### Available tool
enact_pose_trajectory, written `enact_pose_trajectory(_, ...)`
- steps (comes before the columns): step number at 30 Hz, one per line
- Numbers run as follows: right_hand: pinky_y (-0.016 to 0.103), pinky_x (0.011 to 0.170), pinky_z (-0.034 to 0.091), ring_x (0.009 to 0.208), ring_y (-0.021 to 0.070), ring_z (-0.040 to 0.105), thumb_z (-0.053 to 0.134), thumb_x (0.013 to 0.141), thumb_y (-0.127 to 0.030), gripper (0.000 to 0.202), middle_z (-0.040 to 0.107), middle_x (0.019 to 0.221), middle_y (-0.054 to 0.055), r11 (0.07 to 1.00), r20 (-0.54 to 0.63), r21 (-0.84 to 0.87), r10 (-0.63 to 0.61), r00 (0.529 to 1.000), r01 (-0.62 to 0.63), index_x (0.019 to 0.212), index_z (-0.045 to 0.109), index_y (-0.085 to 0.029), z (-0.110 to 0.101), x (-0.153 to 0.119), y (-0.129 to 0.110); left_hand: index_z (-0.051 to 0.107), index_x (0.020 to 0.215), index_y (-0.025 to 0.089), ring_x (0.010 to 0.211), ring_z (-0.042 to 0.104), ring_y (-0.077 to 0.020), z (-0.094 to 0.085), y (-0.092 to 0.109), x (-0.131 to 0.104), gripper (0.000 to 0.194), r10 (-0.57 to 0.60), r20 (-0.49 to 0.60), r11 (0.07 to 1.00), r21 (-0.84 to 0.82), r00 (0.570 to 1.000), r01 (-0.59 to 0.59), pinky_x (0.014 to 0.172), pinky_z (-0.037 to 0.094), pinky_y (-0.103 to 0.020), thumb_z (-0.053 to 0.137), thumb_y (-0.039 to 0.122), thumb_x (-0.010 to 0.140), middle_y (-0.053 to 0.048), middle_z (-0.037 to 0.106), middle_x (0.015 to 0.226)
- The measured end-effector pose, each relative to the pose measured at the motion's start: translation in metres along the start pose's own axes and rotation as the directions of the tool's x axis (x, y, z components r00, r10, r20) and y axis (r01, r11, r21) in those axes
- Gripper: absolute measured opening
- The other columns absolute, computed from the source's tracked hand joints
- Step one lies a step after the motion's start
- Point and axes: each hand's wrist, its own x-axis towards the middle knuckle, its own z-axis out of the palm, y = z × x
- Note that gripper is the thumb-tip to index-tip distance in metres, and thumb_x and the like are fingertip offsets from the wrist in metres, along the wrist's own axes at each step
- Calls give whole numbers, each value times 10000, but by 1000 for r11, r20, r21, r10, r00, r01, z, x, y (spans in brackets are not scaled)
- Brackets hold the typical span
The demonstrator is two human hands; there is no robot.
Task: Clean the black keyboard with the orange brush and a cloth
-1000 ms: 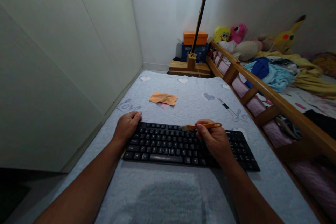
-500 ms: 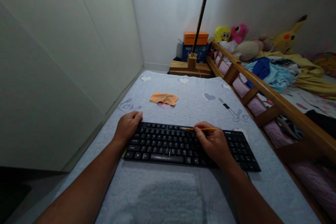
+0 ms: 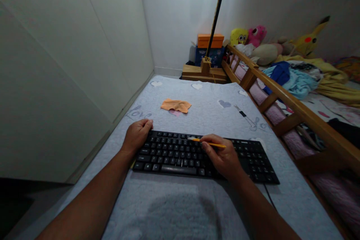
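A black computer keyboard lies flat on the light blue bedspread, its cable running off from the right end. My left hand is closed around the keyboard's left end near the top corner; the fingertips underneath are hidden. Between thumb and fingers, my right hand pinches a small yellow-handled brush. The brush's pale tip points left and lies over the upper key rows, though contact with the keys is hard to tell. My right hand covers part of the keys right of the middle.
Beyond the keyboard lies an orange cloth. A thin metal tool with a black grip rests farther right. A wooden bed rail borders the right side, and a white cabinet the left. Boxes and a lamp pole stand behind.
My right hand has moved a little to the left with the brush, so the tip is over keys farther left. My left hand and the keyboard have stayed put.
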Motion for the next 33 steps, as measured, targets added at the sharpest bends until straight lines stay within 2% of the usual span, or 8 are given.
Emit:
enact_pose_trajectory(14,283,629,463,649,173,645,518,891,-197,184,680,705,27,970,-73,-245,-21,997,2,755,641,-197,-14,1,2,566,618,220,575,518,-178,1,-2,0,391,14,2,1000,-24,1000,-14,569,361,-286,440,500,861,13,564,557)
enact_pose_trajectory(21,256,616,467,624,152,634,500,943,-247,189,666,694,-1,987,-194,-149,30,981,-60,817,634,-205,-14,-2,0,566,621,218,565,506,-175,0,-1,-1,390,2,5,1000,-20,1000,-2,559,348,-286,437,493,866,17,551,548)
enact_pose_trajectory(27,248,641,497,657,159,674,521,946,-262,173,713,737,8,992,-178,-100,57,982,-76,889,668,-191,-7,-1,4,577,630,215,567,506,-174,0,-1,0,380,-1,5,1000,-19,1000,1,567,347,-287,444,487,860,17,553,555)
enact_pose_trajectory(33,253,621,496,618,156,654,515,939,-260,193,693,696,7,989,-164,-106,88,983,-106,842,667,-191,-1,1,5,573,625,216,565,505,-174,1,-1,0,384,11,7,1000,-20,1000,-11,566,347,-288,436,486,860,15,556,553)
